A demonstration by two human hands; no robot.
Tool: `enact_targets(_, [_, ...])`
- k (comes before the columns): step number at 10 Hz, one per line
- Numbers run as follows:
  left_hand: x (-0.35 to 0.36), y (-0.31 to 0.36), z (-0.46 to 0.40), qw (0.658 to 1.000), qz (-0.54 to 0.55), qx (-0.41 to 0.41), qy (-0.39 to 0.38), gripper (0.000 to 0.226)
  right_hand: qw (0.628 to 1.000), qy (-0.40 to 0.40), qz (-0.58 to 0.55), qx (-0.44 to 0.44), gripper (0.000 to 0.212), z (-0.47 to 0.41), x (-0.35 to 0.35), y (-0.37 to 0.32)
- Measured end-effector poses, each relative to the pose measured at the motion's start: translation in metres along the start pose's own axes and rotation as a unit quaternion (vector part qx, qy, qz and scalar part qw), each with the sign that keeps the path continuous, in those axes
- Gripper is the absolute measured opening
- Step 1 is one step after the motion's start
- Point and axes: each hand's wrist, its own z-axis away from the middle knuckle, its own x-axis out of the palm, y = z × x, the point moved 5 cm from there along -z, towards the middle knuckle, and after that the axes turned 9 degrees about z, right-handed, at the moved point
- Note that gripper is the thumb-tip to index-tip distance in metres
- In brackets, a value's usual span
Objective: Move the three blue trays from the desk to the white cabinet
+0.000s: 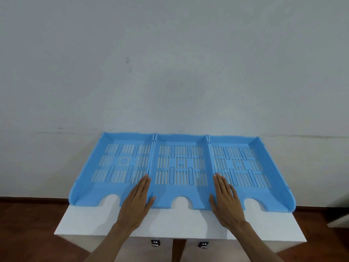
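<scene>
Three light blue slotted trays lie side by side on the white cabinet top (105, 222), pushed back against the wall: a left tray (113, 163), a middle tray (181, 165) and a right tray (243, 163). My left hand (137, 201) rests flat with its fingers in the left tray and its thumb over the wall shared with the middle tray. In the same way, my right hand (225, 203) lies flat in the right tray with its thumb over the middle tray's right wall. Both hands frame the middle tray at its front corners.
A pale wall (170, 72) stands directly behind the trays. Dark wooden floor (28, 224) shows on both sides of the cabinet. Two small metal handles (155, 242) sit on the cabinet front below the edge.
</scene>
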Motion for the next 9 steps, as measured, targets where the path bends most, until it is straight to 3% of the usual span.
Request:
enact_targets(2, [0.005,0.0,0.0,0.999,0.032,0.004,0.009,0.072,0.999,-0.037,-0.009,-0.005,0.066,-0.007,-0.002,-0.002])
enact_targets(4, [0.004,-0.002,-0.002,1.0,-0.018,0.002,0.001,0.075,0.998,-0.056,0.013,-0.031,0.082,-0.007,-0.005,0.001])
enact_targets(7, [-0.007,0.005,0.01,0.995,-0.079,-0.014,-0.052,0.077,0.998,-0.058,-0.01,0.008,0.074,0.025,-0.029,-0.003])
enact_targets(9, [-0.005,0.03,0.056,0.998,-0.055,-0.005,-0.013,0.074,0.997,-0.054,-0.053,0.005,0.077,0.06,-0.034,0.0])
